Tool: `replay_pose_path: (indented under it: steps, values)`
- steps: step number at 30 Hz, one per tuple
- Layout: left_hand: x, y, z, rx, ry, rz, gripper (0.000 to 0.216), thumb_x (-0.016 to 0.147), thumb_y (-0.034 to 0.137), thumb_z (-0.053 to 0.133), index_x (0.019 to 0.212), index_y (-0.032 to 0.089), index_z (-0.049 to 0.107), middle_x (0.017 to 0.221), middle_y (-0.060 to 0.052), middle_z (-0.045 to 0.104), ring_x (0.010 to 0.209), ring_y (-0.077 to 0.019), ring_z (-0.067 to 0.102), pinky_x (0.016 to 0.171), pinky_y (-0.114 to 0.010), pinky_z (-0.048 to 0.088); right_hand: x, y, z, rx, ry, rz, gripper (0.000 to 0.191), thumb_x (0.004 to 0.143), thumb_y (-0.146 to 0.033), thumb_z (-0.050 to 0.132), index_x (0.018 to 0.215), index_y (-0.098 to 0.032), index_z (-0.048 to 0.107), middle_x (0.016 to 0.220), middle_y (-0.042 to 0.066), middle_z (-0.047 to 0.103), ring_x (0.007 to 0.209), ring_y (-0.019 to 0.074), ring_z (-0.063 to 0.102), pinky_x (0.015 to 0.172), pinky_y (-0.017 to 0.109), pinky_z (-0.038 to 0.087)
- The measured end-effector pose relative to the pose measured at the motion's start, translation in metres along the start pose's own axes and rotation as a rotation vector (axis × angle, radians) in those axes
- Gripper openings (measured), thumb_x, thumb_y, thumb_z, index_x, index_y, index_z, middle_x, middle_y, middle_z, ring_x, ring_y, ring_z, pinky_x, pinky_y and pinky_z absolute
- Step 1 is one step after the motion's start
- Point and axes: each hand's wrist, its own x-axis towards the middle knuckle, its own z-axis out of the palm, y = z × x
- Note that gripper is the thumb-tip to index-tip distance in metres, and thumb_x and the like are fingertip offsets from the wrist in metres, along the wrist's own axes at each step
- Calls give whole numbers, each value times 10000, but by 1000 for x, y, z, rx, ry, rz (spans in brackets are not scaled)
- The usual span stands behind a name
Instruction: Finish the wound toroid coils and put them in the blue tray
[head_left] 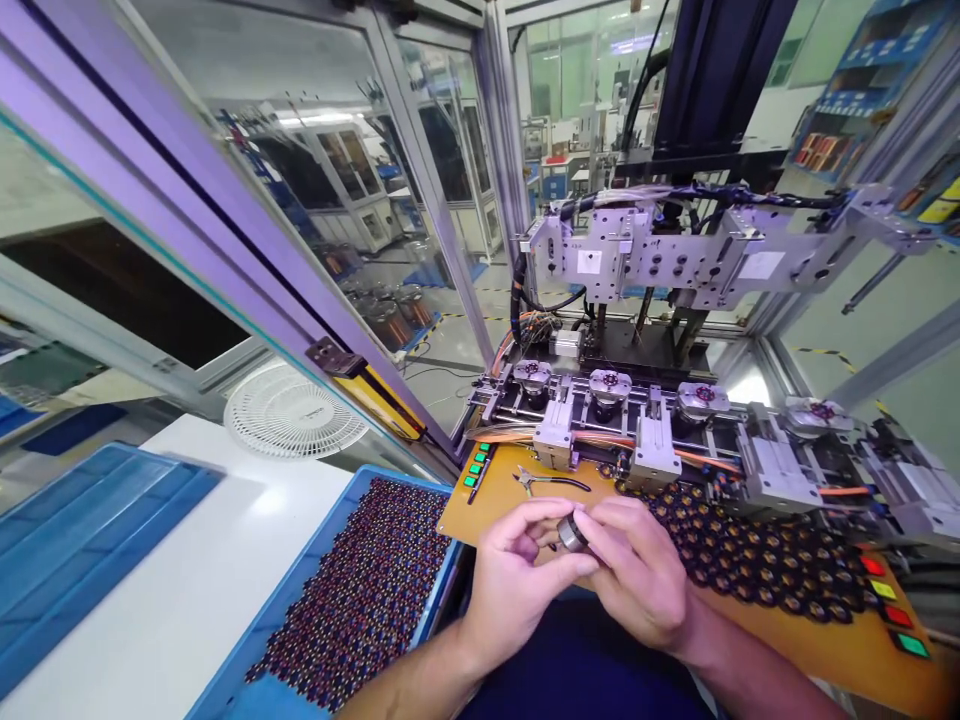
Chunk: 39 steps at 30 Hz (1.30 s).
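Above the front edge of the yellow-brown board, my hands meet around a small cylindrical metal part (571, 533), dark grey with a black rim, that looks like a motor stator. My left hand (517, 575) curls around it from the left, thumb below. From the other side my right hand (637, 570) pinches it with thumb and fingers; the fingertips partly cover it. Just beyond them, diagonal cutting pliers (551, 481) lie on the board (480, 515). Many similar dark round parts (757, 550) are spread to the right of my right hand.
A blue tray (341, 490) full of small dark parts stands at left, beside a white table (187, 530) with another blue tray (97, 560). Ahead is a machine with several clamping stations (611, 385). Green buttons (477, 465) and coloured buttons (892, 610) flank the board.
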Motion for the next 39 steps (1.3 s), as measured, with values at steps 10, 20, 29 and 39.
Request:
replay_pose_path:
  steps: [10,20,29,39]
  values:
    - [36,20,-11,543,-402,506,249,718,137,796,960,150,742,820,-62,699,733,-132,681,691,-199,558,3,2,-20,216,-61,183,309,853,37,557,1132,-90,598,973,114,620,921,168,590,781,314,529]
    - [17,-18,-6,-41,-198,-100,282,694,213,836,944,188,707,912,-43,646,857,-114,615,776,-197,502,2,6,-14,85,-111,139,305,836,38,599,1120,-72,576,986,127,620,946,192,562,815,371,511]
    - [-4,-30,-17,-393,-261,-344,292,895,357,651,1182,305,669,1051,-36,673,942,-94,628,876,-200,482,1,2,-7,270,-109,200,251,859,-6,616,1102,-68,612,981,116,615,947,182,560,829,355,499]
    - [-14,-53,-32,301,-261,-34,265,810,208,730,1075,228,736,1029,-71,692,967,-167,653,875,-288,522,-50,4,-11,73,-256,257,148,913,-73,582,1059,-84,604,893,90,618,860,150,581,747,308,532]
